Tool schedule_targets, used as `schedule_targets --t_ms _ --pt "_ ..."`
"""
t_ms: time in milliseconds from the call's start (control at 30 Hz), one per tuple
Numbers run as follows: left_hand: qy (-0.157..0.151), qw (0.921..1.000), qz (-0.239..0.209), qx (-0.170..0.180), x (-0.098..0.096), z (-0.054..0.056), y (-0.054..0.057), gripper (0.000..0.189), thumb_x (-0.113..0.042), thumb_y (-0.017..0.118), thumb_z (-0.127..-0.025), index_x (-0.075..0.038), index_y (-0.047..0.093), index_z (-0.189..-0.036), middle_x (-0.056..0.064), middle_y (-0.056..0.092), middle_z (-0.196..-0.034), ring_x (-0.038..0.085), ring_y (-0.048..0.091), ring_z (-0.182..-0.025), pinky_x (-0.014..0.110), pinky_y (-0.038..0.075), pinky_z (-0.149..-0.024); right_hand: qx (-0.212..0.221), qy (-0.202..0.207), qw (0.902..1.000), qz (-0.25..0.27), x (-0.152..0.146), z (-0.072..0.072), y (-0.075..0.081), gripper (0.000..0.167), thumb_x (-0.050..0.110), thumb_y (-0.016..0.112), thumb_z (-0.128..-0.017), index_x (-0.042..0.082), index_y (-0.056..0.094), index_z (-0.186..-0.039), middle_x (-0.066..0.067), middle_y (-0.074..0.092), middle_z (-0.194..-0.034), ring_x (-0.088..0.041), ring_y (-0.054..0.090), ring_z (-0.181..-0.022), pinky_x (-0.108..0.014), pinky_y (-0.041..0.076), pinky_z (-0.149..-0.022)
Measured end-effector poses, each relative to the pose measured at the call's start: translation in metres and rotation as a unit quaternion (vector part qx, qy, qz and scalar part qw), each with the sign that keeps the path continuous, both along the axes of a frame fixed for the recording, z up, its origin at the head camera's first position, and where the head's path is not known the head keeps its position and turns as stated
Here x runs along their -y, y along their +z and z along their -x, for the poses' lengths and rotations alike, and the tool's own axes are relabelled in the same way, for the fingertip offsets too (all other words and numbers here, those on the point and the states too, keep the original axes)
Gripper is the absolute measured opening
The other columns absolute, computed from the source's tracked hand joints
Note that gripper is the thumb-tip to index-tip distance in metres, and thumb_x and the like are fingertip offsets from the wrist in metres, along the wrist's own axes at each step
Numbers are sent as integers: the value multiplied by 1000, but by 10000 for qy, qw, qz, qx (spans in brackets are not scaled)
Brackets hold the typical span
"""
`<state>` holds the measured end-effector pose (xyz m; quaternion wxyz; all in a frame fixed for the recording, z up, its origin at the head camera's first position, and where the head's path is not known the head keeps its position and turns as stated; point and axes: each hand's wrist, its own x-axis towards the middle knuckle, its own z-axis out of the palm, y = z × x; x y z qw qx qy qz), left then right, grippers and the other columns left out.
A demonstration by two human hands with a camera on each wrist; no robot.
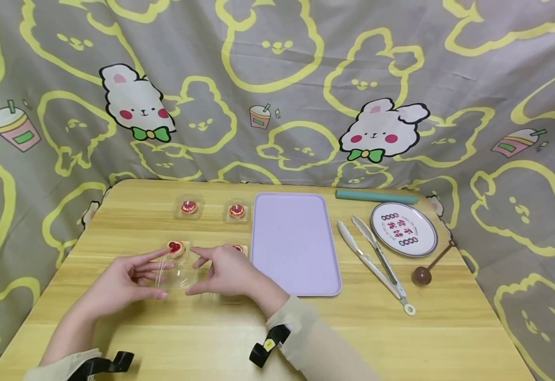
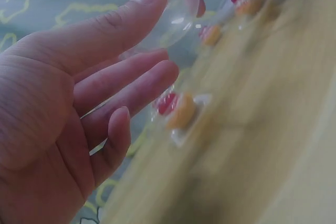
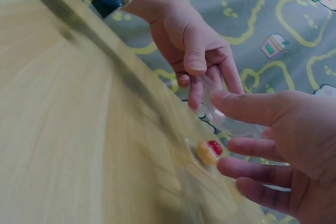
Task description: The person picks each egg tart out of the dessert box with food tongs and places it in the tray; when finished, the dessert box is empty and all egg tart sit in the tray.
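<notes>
A clear plastic cover [image 1: 178, 276] is held between both hands, just in front of a small tart with a red top [image 1: 176, 247]. My left hand [image 1: 119, 279] pinches its left side between thumb and fingers. On the opposite side, my right hand [image 1: 229, 271] grips it the same way, its thumb lying along the rim in the right wrist view. The left wrist view shows the tart [image 2: 181, 111] on a pale base below the cover [image 2: 176, 24]. Another tart [image 1: 237, 247] is partly hidden behind my right hand.
Two more tarts in clear packs, one left [image 1: 189, 207] and one right [image 1: 236, 211], stand farther back. A lilac tray [image 1: 296, 243] lies right of them. Beyond it are tongs [image 1: 377, 259], a printed plate [image 1: 403, 228], a green roll [image 1: 375, 197] and a brown ball on a stick [image 1: 422, 275].
</notes>
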<state>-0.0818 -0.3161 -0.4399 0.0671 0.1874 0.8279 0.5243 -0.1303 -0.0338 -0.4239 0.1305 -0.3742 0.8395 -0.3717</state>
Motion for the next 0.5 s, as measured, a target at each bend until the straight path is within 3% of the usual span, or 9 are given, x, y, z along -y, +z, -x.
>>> schedule_targets --t_ms 133,367,500 --pt "94 9998 169 -52 9 -5 -4 89 -7 95 -76 4 51 -153 10 76 -123 25 76 -99 29 61 -68 -366 77 9984 -421 9 -1 -3 88 49 90 -84 6 56 -153 14 75 -115 11 58 -54 -8 47 -67" --pt "118 9994 285 141 18 -13 -10 87 -9 94 -78 4 52 -152 9 77 -122 22 77 -99 29 59 -66 -1093 169 9874 -1128 21 2 -5 90 67 84 -80 15 62 -150 19 75 -110 3 66 -94 -12 48 -81" --pt "146 9990 306 306 21 -15 -13 86 -11 94 -78 1 52 -153 10 77 -122 21 76 -99 30 61 -71 -1246 210 9818 -1418 27 3 -8 90 71 83 -79 19 62 -149 20 74 -112 1 66 -101 -15 49 -80"
